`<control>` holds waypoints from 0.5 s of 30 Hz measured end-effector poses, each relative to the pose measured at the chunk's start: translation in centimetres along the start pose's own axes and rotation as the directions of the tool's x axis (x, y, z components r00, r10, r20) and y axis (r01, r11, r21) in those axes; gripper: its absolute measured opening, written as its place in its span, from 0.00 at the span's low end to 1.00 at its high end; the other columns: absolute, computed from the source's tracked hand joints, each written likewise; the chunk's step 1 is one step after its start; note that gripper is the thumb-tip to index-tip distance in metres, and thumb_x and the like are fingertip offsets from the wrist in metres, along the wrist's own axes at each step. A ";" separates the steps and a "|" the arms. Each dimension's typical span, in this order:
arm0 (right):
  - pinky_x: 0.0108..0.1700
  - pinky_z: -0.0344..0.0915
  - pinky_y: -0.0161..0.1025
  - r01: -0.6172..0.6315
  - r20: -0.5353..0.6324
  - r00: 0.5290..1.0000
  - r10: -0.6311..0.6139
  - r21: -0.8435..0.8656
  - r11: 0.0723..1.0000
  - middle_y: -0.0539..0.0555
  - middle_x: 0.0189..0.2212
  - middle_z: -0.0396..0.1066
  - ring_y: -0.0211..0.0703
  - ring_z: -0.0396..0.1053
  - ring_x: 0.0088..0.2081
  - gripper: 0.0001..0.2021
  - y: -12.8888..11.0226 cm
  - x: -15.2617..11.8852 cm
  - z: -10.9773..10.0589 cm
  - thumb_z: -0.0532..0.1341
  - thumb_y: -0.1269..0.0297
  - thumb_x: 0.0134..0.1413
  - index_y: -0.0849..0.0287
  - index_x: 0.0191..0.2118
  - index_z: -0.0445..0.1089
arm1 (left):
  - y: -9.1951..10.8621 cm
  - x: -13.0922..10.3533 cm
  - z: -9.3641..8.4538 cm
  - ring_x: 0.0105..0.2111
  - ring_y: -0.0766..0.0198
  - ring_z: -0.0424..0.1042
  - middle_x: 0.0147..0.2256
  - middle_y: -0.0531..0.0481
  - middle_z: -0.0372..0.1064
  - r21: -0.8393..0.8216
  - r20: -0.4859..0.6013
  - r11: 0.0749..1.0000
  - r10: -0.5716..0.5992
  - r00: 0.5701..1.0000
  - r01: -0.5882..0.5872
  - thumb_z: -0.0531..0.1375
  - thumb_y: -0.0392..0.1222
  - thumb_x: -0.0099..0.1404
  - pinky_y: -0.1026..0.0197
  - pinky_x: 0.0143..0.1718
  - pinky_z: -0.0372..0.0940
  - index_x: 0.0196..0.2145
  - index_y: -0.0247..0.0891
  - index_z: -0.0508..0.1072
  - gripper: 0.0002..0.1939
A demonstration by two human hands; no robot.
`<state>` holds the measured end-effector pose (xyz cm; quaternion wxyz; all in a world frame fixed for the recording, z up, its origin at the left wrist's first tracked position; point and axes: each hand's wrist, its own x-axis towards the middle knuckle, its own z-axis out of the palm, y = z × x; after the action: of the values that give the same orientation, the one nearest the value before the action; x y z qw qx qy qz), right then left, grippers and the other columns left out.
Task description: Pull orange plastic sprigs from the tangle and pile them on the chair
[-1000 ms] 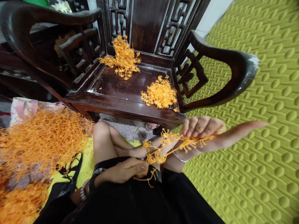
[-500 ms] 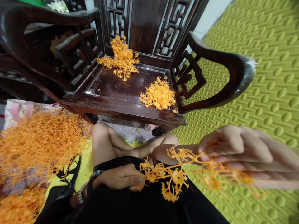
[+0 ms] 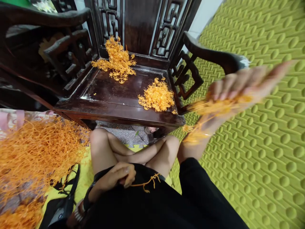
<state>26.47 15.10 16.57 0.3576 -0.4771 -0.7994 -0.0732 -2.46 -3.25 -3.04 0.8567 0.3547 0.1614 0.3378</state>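
Here | left hand: grip holding one sprig | right hand: grip holding one bunch | chair: two heaps

Black item on yellow mat (straps looped).

hands: 2 | chair: 1 | orange seat piles: 2 | floor strands: many (too tangled to count)
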 end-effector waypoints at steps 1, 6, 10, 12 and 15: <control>0.21 0.34 0.20 0.001 -0.069 0.996 -0.049 -0.572 0.821 0.44 0.09 0.28 0.28 0.61 0.27 0.29 -1.2 0.2 1.2 0.45 0.49 0.55 0.61 0.09 0.48 | 0.2 0.8 0.2 0.16 0.73 0.47 0.16 0.58 0.44 -0.027 -0.035 0.998 0.050 0.998 -0.051 0.54 0.55 0.66 0.66 0.19 0.43 0.19 0.36 0.60 0.25; 0.19 0.45 0.29 -0.125 0.103 0.990 -0.091 0.402 -0.907 0.44 0.12 0.36 0.28 0.49 0.15 0.36 -5.2 -1.1 6.0 0.56 0.42 0.56 0.59 0.10 0.39 | 2.8 4.4 1.6 0.17 0.72 0.48 0.19 0.57 0.47 -0.151 -0.133 0.967 0.186 0.973 -0.205 0.55 0.51 0.66 0.67 0.19 0.48 0.24 0.35 0.64 0.18; 0.21 0.46 0.33 0.002 0.079 0.995 0.056 0.559 -0.829 0.46 0.13 0.37 0.29 0.44 0.15 0.35 -5.2 -1.5 7.1 0.55 0.41 0.56 0.59 0.11 0.41 | 5.1 5.0 2.1 0.22 0.70 0.56 0.23 0.53 0.55 -0.205 -0.242 0.951 0.181 0.953 -0.233 0.56 0.47 0.63 0.66 0.25 0.58 0.30 0.34 0.68 0.13; 0.20 0.41 0.34 0.105 0.144 0.975 0.171 0.383 -0.918 0.45 0.12 0.35 0.29 0.39 0.16 0.35 -5.6 -1.5 7.2 0.60 0.42 0.52 0.59 0.11 0.42 | 5.6 5.1 2.0 0.25 0.69 0.60 0.26 0.51 0.59 -0.246 -0.336 0.932 0.173 0.926 -0.264 0.57 0.44 0.62 0.65 0.28 0.61 0.32 0.34 0.70 0.10; 0.19 0.37 0.35 0.260 0.308 0.863 0.401 0.410 -0.874 0.46 0.12 0.37 0.29 0.36 0.15 0.33 -6.6 -1.6 7.1 0.60 0.45 0.54 0.59 0.11 0.43 | 5.8 5.1 1.1 0.28 0.67 0.65 0.30 0.49 0.64 -0.243 -0.457 0.918 0.177 0.872 -0.314 0.57 0.40 0.61 0.65 0.31 0.64 0.34 0.35 0.71 0.06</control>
<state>17.94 13.67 11.81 0.6704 0.1095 -0.0578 0.7316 -0.94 2.73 1.71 0.7948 0.1516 0.2424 0.5353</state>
